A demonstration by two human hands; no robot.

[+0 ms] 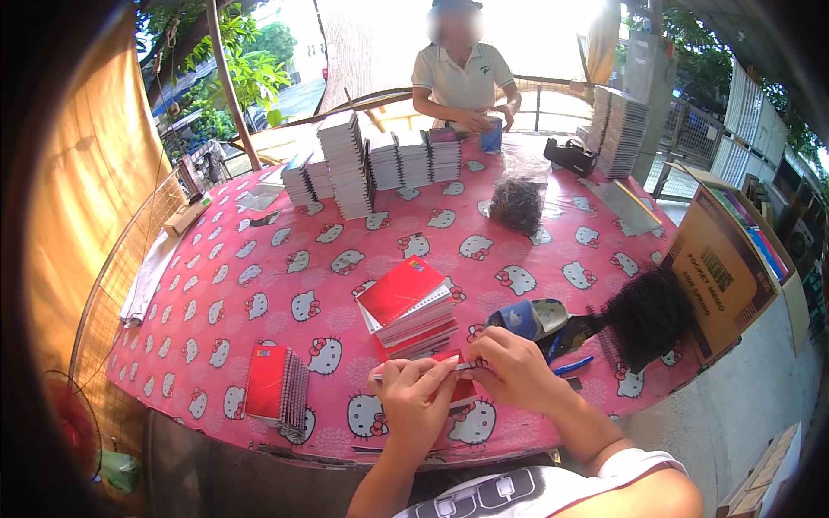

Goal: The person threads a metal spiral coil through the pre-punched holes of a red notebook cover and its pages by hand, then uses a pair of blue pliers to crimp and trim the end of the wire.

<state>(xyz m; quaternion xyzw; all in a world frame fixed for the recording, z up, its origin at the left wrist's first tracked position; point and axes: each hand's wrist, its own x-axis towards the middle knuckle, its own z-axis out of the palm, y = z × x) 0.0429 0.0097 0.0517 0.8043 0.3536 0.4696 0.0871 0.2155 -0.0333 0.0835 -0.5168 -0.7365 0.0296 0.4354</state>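
Observation:
Close to the table's front edge, my left hand (414, 397) is closed around a small red notebook (447, 355), held edge-up. My right hand (514, 367) pinches at the right end of the same edge; a small dark bit shows between its fingers, too small to make out. Just beyond my hands rises a stack of red-covered notebooks (401, 292), their loose punched edges showing. To the left stands a pile of red notebooks (266, 382) with dark spiral bindings. A blue pen (573, 366) lies right of my right hand.
A blue-grey slipper-like item (522, 318) and a heap of black spiral coils (648, 311) lie at right, beside a cardboard box (721, 268). Farther back are a bag of dark coils (516, 203) and notebook stacks (345, 168). Across the table, a person (462, 82) handles a blue item.

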